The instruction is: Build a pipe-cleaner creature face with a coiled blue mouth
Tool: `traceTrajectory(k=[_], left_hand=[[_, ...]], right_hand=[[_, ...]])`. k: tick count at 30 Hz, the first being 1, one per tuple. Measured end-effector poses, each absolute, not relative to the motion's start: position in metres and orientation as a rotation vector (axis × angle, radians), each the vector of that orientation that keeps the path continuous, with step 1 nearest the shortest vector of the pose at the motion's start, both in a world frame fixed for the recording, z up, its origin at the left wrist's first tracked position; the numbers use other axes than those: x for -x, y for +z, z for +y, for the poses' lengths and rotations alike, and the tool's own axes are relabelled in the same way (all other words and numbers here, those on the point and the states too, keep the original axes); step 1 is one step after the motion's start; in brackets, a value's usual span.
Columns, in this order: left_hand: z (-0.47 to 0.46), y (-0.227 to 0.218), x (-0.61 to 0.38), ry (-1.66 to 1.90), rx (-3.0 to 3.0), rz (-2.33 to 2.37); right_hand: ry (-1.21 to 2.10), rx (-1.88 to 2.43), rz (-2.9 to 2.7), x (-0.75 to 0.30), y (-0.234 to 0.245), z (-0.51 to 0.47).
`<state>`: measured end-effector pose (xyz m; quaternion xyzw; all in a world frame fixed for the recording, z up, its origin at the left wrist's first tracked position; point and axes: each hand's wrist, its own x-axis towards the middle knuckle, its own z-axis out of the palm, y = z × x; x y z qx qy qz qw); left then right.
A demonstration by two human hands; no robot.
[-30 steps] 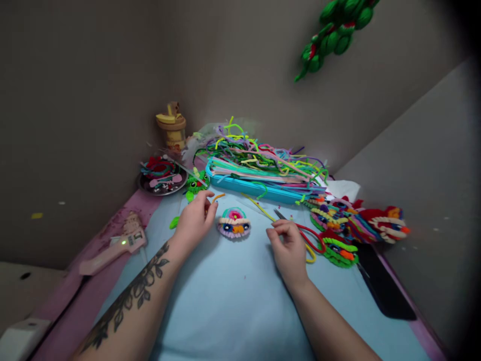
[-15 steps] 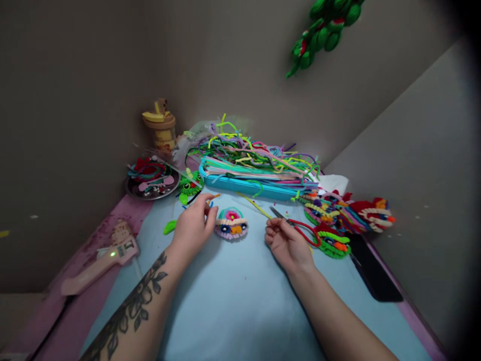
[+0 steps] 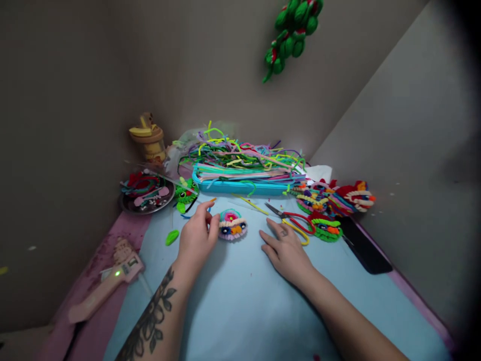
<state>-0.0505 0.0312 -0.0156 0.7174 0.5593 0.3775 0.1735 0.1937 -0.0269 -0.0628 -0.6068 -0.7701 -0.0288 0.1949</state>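
Note:
My left hand (image 3: pixel 199 233) is closed in a pinch beside a small pipe-cleaner face (image 3: pixel 233 228) with a pink and teal top, dark eyes and an orange beak. From its fingertips pokes a short orange piece of pipe cleaner (image 3: pixel 213 200); the rest is hidden by the fingers. My right hand (image 3: pixel 285 248) is palm down, fingers apart and holding nothing, low over the blue table cover (image 3: pixel 240 311). Just beyond its fingers lie scissors (image 3: pixel 289 216) with red and yellow handles. A yellow pipe cleaner (image 3: pixel 255 204) lies left of the blades.
A blue tray (image 3: pixel 244 187) of pipe cleaners spans the back. Finished pipe-cleaner figures (image 3: pixel 326 228) and a dark phone (image 3: pixel 368 248) are on the right. At left are a pink glue gun (image 3: pixel 108 288) with its light on, a metal dish (image 3: pixel 150 203) and a green piece (image 3: pixel 172 237).
My right hand has turned from palm up with curled fingers to palm down and spread; the scissors now lie flat beyond it. My left hand keeps its pinch on the orange piece.

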Motion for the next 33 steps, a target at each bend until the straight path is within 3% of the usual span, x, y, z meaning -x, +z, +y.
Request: traceTrajectory(k=[8,13,15,19,23,27,33], left_hand=[[0.031,-0.013,0.052,0.975,-2.067,1.572],[0.032,-0.010,0.053,1.043,-2.095,1.570],[0.032,-0.009,0.053,1.065,-2.104,1.555],[0.030,-0.008,0.052,1.063,-2.135,1.518],[0.030,-0.007,0.052,1.082,-2.165,1.492],[0.031,-0.008,0.052,1.090,-2.170,1.502],[0.031,-0.012,0.052,1.060,-2.144,1.488]], right_hand=[[-0.121,1.757,-2.182,-0.191,-0.055,-0.020],[-0.005,1.765,-1.830,-0.209,-0.043,-0.021],[0.287,1.679,-1.528,-0.218,-0.040,-0.026],[1.191,1.339,-0.799,-0.223,-0.030,-0.033],[1.585,1.072,-0.377,-0.215,-0.015,-0.038],[1.654,0.995,-0.314,-0.210,-0.009,-0.042],[1.469,1.050,-0.533,-0.203,-0.007,-0.036]])
